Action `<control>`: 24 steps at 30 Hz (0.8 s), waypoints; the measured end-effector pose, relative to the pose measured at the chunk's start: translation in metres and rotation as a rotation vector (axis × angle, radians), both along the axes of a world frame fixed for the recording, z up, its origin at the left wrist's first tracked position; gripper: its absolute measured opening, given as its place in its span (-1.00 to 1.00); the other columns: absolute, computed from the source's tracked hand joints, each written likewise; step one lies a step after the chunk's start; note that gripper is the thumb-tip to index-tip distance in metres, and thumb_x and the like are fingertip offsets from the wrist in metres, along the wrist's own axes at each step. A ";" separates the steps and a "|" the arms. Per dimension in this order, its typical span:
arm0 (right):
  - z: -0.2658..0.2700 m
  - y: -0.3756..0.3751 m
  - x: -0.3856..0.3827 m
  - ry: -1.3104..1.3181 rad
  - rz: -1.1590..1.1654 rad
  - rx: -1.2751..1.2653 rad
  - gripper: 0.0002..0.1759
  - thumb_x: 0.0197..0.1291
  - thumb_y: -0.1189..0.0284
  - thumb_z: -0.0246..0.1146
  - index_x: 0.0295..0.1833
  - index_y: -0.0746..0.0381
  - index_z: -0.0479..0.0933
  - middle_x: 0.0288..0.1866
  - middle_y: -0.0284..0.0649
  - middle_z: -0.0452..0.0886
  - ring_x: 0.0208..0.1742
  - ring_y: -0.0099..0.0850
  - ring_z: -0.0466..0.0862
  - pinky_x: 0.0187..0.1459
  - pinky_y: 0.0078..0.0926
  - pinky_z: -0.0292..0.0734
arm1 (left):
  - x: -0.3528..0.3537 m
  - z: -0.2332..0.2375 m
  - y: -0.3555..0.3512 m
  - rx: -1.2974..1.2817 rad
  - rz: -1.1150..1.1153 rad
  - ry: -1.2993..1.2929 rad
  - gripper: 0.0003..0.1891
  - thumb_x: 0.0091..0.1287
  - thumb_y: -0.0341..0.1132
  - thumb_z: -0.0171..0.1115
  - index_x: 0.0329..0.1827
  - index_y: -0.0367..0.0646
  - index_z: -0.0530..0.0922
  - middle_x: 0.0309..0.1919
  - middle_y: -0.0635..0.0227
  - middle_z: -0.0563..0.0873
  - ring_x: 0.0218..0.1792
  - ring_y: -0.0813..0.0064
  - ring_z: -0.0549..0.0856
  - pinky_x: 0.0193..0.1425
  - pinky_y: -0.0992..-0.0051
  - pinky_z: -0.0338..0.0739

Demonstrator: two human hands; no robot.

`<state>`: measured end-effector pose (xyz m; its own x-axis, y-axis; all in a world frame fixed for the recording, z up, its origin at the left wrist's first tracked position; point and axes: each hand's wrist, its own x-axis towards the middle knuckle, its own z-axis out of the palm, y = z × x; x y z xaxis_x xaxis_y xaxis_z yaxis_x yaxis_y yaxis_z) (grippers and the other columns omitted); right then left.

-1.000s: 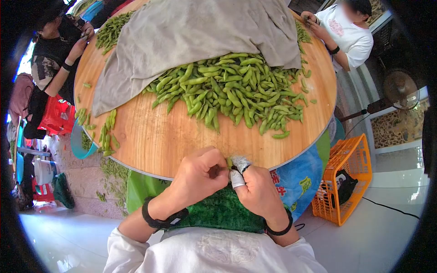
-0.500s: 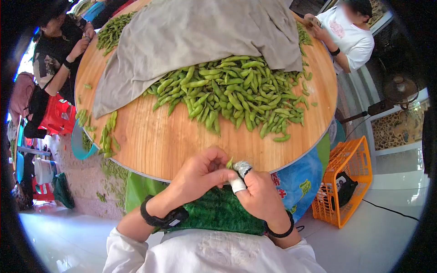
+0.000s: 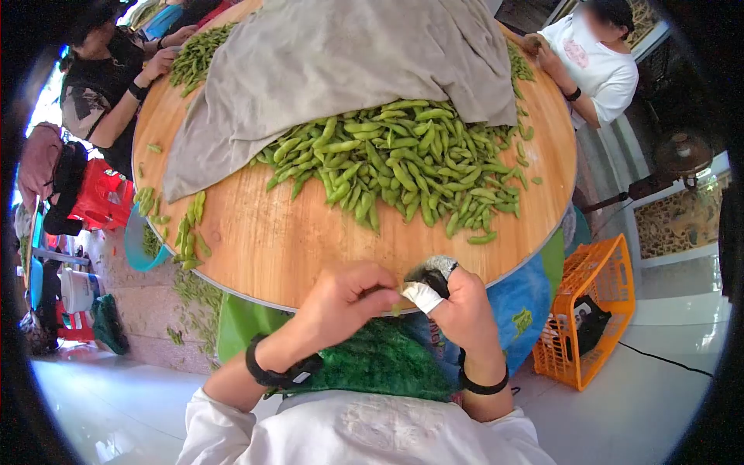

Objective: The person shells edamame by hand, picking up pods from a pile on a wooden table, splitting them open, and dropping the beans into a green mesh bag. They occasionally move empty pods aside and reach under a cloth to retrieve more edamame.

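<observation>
My left hand [image 3: 345, 302] is closed in a pinch just past the near edge of the round wooden table [image 3: 248, 252]. Close against it, my right hand [image 3: 463, 310] has bent fingers, with white wrapping on the thumb and silver and dark wrapping on a finger. Between the fingertips of both hands shows a sliver of a green edamame pod [image 3: 397, 305], mostly hidden. Beyond them lies a big heap of edamame pods [image 3: 395, 159], partly covered by a grey cloth [image 3: 333, 62].
Loose pods [image 3: 188, 232] lie at the table's left edge, above a teal basin [image 3: 144, 246]. Green netting [image 3: 372, 360] covers my lap. An orange crate [image 3: 577, 310] stands at right on the floor. Two people sit across the table, left and right.
My right hand has turned and shifted slightly right, its wrapped finger now tilted differently. The pod tip that stuck up between my hands is now lower and mostly hidden. The left person's hands reached toward the pods.
</observation>
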<state>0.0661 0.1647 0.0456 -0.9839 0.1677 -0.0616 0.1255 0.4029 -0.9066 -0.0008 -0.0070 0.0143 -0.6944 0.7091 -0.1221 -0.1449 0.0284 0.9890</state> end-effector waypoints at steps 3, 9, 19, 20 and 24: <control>-0.002 0.007 0.002 -0.181 0.062 -0.248 -0.88 0.08 0.50 0.27 -0.32 0.32 0.48 -0.57 -0.44 0.46 -0.54 -0.68 0.36 -0.53 -0.64 0.29 | 0.006 0.009 0.003 -0.071 0.016 0.096 -0.92 0.19 -0.47 0.26 -0.33 -0.27 0.53 -0.54 0.36 0.58 -0.53 0.66 0.57 -0.46 0.62 0.45; -0.004 0.008 0.000 -0.394 0.062 -0.884 -0.90 0.17 0.44 0.16 -0.34 0.24 0.47 -0.66 -0.46 0.35 -0.71 -0.71 0.25 -0.69 -0.70 0.06 | -0.005 0.007 0.002 0.149 -0.018 0.512 -0.89 0.12 -0.56 0.27 -0.33 -0.23 0.54 -0.39 0.36 0.61 -0.36 0.47 0.62 -0.28 0.55 0.51; -0.006 0.021 0.004 -0.323 0.030 -0.958 -0.90 0.19 0.46 0.10 -0.35 0.24 0.45 -0.72 -0.42 0.31 -0.78 -0.69 0.19 -0.76 -0.69 -0.03 | -0.007 0.010 0.005 0.020 -0.185 0.468 -0.84 0.07 -0.56 0.31 -0.31 -0.20 0.53 -0.33 0.30 0.64 -0.32 0.46 0.65 -0.28 0.52 0.53; -0.005 0.021 0.004 -0.324 0.036 -0.958 -0.90 0.19 0.46 0.10 -0.35 0.24 0.45 -0.72 -0.42 0.31 -0.78 -0.69 0.19 -0.76 -0.69 -0.03 | -0.004 0.010 0.005 0.008 -0.174 0.450 -0.82 0.06 -0.54 0.32 -0.30 -0.20 0.52 -0.33 0.30 0.64 -0.34 0.49 0.65 -0.31 0.55 0.53; -0.008 0.023 0.009 -0.265 -0.021 -0.902 -0.91 0.18 0.48 0.12 -0.35 0.24 0.45 -0.69 -0.42 0.34 -0.76 -0.70 0.21 -0.74 -0.69 -0.01 | 0.001 0.005 0.004 0.014 -0.233 0.415 -0.80 0.10 -0.49 0.34 -0.28 -0.20 0.48 -0.33 0.33 0.64 -0.40 0.57 0.64 -0.36 0.62 0.54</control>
